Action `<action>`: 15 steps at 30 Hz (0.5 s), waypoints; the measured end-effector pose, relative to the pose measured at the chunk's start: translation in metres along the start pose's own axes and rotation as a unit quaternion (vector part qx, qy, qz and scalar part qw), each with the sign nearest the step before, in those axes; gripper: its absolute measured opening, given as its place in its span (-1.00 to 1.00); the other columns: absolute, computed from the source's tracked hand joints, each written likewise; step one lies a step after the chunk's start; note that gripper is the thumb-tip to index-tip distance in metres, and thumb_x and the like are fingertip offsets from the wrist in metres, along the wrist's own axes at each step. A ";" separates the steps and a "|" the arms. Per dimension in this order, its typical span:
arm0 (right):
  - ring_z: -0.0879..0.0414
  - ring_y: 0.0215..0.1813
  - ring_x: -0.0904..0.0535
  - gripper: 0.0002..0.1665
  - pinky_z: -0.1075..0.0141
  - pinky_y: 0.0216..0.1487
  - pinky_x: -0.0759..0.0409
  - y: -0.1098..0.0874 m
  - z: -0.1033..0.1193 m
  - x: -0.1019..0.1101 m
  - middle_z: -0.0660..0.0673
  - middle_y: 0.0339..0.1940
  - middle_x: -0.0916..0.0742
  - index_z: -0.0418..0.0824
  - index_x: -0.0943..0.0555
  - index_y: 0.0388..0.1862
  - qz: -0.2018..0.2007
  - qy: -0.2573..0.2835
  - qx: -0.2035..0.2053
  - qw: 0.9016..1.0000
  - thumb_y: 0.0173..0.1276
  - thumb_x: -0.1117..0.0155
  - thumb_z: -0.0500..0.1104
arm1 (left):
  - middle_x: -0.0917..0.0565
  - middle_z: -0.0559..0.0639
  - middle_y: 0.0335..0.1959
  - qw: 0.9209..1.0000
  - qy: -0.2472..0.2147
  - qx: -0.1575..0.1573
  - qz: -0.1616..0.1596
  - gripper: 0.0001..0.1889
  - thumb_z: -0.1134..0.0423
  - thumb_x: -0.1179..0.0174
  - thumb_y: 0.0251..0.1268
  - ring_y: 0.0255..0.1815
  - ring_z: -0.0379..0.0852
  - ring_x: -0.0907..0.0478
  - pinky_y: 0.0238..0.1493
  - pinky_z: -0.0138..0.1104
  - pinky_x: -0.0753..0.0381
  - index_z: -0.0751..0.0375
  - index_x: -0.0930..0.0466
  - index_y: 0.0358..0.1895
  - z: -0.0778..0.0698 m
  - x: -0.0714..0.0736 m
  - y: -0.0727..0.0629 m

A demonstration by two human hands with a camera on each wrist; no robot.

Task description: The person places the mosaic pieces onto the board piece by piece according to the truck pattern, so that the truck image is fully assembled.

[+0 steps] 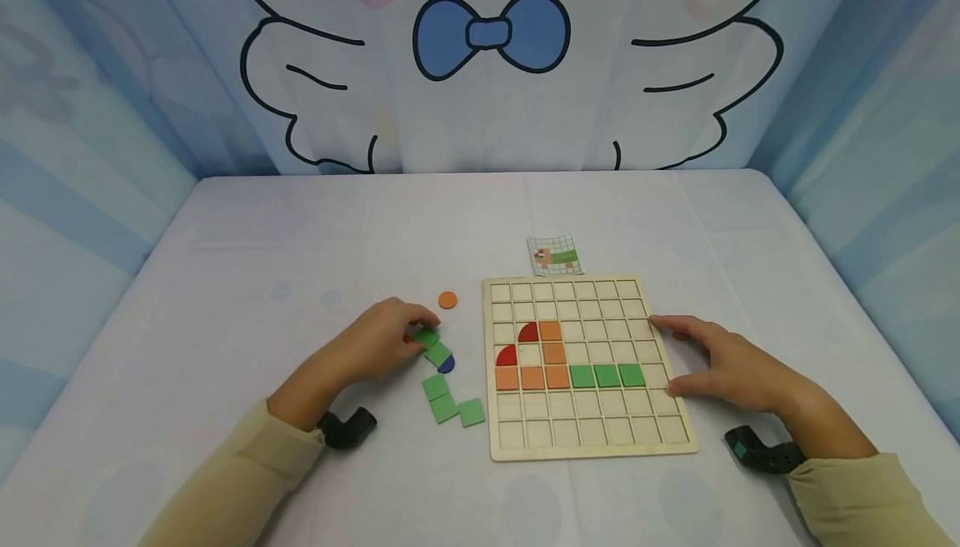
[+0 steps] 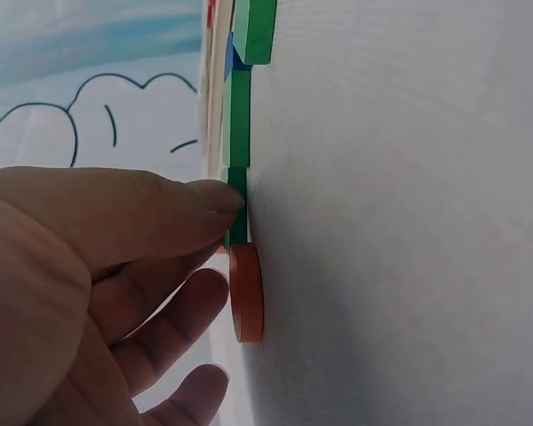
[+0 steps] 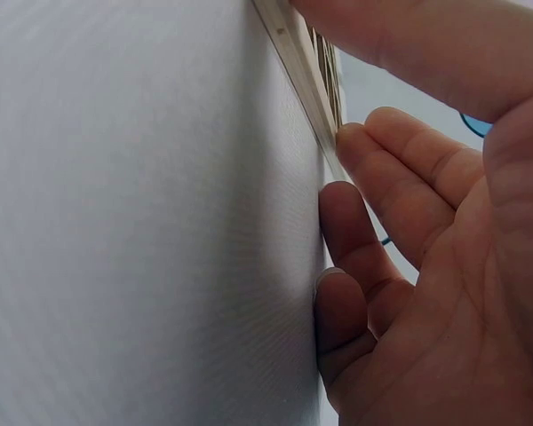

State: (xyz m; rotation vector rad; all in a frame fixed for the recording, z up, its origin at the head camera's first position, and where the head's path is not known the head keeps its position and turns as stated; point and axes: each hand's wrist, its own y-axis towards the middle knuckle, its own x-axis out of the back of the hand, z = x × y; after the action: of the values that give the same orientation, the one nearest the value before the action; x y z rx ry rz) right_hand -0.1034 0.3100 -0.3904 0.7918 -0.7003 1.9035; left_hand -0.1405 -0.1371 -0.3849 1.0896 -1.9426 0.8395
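My left hand [image 1: 378, 338] pinches a green square tile [image 1: 427, 336] between thumb and fingers, left of the wooden grid board [image 1: 592, 430]. The left wrist view has the thumb [image 2: 182, 209] on that tile's edge, low at the table surface. Touching it is another green tile [image 1: 438, 353], which partly covers a blue rounded piece [image 1: 447, 365]. At the board's right edge my right hand [image 1: 738, 368] rests with thumb and fingertips against the rim, its fingers mostly extended. Row pieces on the board include red quarter-rounds [image 1: 507, 355], orange squares [image 1: 532, 378] and green squares [image 1: 607, 376].
An orange disc [image 1: 447, 300] lies just beyond the left hand. Nearer the front are loose green tiles [image 1: 443, 408], one close to the board's left edge. A small picture card [image 1: 555, 256] with a gridded animal lies behind the board. White cloth [image 1: 337, 230] covers the table.
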 end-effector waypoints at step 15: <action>-0.32 0.40 -0.30 0.02 -0.10 0.22 -0.27 0.000 -0.001 0.000 -0.36 0.43 -0.40 -0.26 -0.31 0.49 0.000 -0.002 0.004 1.000 0.15 -0.57 0.01 | -0.68 0.00 0.00 1.000 -0.001 0.007 -0.006 -0.66 0.52 -0.24 0.27 0.09 0.00 -0.53 0.15 -0.12 -0.53 0.25 -0.67 0.09 0.001 0.000 0.000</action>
State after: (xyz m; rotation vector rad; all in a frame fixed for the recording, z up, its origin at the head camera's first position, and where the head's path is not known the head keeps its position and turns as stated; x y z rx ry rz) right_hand -0.1033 0.3109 -0.3912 0.8013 -0.6950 1.9070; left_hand -0.1405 -0.1378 -0.3856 1.1099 -1.9323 0.8478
